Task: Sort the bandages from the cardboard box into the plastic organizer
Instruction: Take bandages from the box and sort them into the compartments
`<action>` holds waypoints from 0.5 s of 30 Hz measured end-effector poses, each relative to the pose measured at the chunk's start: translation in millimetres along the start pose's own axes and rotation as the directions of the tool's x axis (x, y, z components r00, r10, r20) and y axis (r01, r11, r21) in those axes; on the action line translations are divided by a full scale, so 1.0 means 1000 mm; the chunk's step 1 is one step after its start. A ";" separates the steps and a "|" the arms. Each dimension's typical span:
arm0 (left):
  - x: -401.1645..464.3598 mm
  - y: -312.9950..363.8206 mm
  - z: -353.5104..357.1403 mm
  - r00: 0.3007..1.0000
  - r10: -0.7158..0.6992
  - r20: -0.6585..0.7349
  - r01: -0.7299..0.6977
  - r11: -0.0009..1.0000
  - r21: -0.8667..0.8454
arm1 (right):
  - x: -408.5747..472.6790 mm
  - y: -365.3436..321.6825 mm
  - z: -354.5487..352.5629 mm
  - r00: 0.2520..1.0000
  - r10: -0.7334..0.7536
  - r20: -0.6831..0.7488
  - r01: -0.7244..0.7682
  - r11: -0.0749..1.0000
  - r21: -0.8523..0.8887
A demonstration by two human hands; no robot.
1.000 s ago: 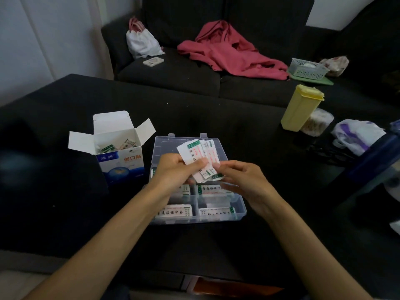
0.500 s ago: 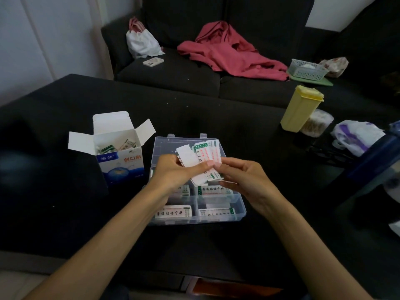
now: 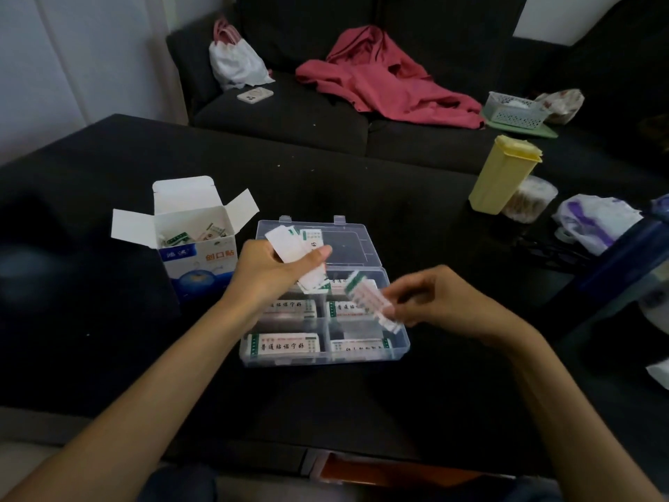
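Pinching one wrapped bandage (image 3: pixel 369 302) in its grip, the right hand (image 3: pixel 440 302) hovers over the plastic organizer (image 3: pixel 398 351); the left hand (image 3: pixel 269 271) grips a small fan of bandages (image 3: pixel 295 244). Light, thin and flexible, they seem best held by the edges. Several near compartments hold bandages; more remain in the cardboard box (image 3: pixel 197 255) at left.

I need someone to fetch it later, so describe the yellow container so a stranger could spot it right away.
Start at the black table in front of the dark sofa and look to its far right side. The yellow container stands there upright, tall, with a lid, right beside a clear round tub; it is the only yellow thing there.
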State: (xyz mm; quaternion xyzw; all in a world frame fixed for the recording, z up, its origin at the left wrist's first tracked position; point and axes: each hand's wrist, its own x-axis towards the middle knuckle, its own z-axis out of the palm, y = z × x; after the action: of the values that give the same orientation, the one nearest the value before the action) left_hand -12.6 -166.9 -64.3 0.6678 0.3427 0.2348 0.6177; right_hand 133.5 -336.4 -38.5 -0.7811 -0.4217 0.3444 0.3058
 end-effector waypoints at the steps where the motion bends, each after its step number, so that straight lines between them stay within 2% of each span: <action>1: 0.001 -0.001 -0.001 1.000 0.006 -0.012 -0.006 1.000 0.011 | 0.000 0.003 0.002 0.999 0.002 0.033 0.001 0.996 -0.095; 4: 0.001 -0.004 -0.005 1.000 0.002 -0.014 -0.001 0.999 0.045 | 0.005 0.008 0.014 0.998 -0.032 0.047 0.046 0.941 -0.334; 8: 0.001 -0.003 -0.004 0.998 -0.055 0.006 0.054 0.997 0.055 | 0.015 0.009 0.024 0.995 -0.089 0.040 0.098 0.908 -0.407; 11: 0.000 0.000 -0.001 0.990 -0.139 0.034 0.136 0.988 0.070 | 0.021 0.011 0.026 0.994 -0.073 0.087 0.106 0.866 -0.489; 15: 0.000 0.002 -0.002 0.958 -0.271 0.090 0.275 0.961 -0.024 | 0.018 0.004 0.032 0.994 -0.112 0.014 0.091 0.726 -0.682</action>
State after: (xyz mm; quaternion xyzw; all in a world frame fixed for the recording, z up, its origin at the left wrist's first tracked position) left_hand -14.1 -165.4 -62.3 0.6122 0.4004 0.1247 0.6703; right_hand 117.2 -316.6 -64.9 -0.8192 -0.5562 0.1378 0.0226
